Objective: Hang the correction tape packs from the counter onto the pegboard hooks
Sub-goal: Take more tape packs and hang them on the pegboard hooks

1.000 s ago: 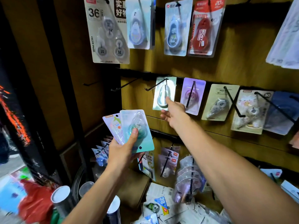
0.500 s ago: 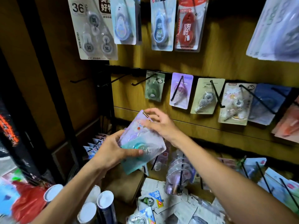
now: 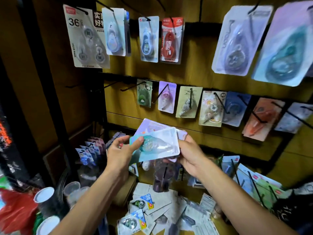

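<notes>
Two correction tape packs sit between my hands at chest height, lying sideways. The front one is a teal pack (image 3: 158, 145); behind it is a lilac pack (image 3: 149, 127). My left hand (image 3: 121, 152) grips their left end, thumb on the teal blister. My right hand (image 3: 190, 154) holds the right end of the packs. Above them a row of black pegboard hooks carries a green pack (image 3: 144, 95) and a purple pack (image 3: 166, 97). Two hooks (image 3: 109, 84) left of the green pack are bare.
More hung packs fill the top row (image 3: 148, 39) and the right side (image 3: 211, 108). Loose packs (image 3: 140, 203) and papers lie on the counter below. Cups (image 3: 44, 194) and a red bag (image 3: 15, 211) stand at the lower left. A dark post (image 3: 50, 82) borders the board.
My right hand came back from the green pack on the hook and took the right end of the held packs. The packs turned sideways. The view moved closer and right.
</notes>
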The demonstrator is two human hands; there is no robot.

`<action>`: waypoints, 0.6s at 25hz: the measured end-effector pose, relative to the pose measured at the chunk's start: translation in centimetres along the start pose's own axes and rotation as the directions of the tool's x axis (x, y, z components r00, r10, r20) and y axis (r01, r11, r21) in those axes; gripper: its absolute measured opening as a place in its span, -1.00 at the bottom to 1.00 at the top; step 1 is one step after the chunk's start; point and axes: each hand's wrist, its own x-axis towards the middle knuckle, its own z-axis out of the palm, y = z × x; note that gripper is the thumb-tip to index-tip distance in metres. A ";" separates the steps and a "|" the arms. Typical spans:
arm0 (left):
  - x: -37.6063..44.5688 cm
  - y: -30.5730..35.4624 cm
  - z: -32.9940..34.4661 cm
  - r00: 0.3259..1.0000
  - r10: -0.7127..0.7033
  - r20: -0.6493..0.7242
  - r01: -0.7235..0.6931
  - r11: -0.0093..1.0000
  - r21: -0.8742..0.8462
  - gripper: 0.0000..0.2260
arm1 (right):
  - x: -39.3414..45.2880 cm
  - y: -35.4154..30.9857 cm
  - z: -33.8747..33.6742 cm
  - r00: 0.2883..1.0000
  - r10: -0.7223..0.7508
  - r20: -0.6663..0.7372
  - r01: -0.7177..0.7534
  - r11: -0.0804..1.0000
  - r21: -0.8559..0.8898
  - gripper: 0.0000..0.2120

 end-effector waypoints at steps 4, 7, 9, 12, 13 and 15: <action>-1.7 -0.1 0.9 1.000 0.003 0.011 -0.004 0.989 0.147 -0.65 | -1.9 -0.9 -1.8 0.975 -0.046 -0.219 0.086 0.981 0.176 -0.84; -2.1 0.5 0.7 0.997 -0.071 -0.010 0.071 0.997 0.019 -0.61 | -2.7 -1.9 -4.2 0.940 -0.131 -0.314 0.180 0.975 0.133 -0.71; -2.1 1.2 0.3 0.992 -0.128 -0.010 0.125 0.983 -0.132 -0.57 | -3.1 -2.5 -5.5 0.926 -0.152 -0.345 0.203 0.972 0.117 -0.72; -2.0 1.6 0.2 0.986 -0.143 0.090 0.154 0.979 -0.136 -0.64 | -3.5 -3.1 -6.7 0.918 -0.148 -0.368 0.215 0.965 0.149 -0.76; -2.0 1.5 0.3 0.985 -0.141 0.101 0.153 0.980 -0.127 -0.70 | -3.5 -3.3 -6.9 0.916 -0.146 -0.373 0.220 0.961 0.165 -0.79; -2.2 1.3 0.6 0.986 -0.140 0.090 0.151 0.980 -0.129 -0.80 | -3.8 -3.8 -7.2 0.919 -0.144 -0.366 0.233 0.949 0.212 -0.85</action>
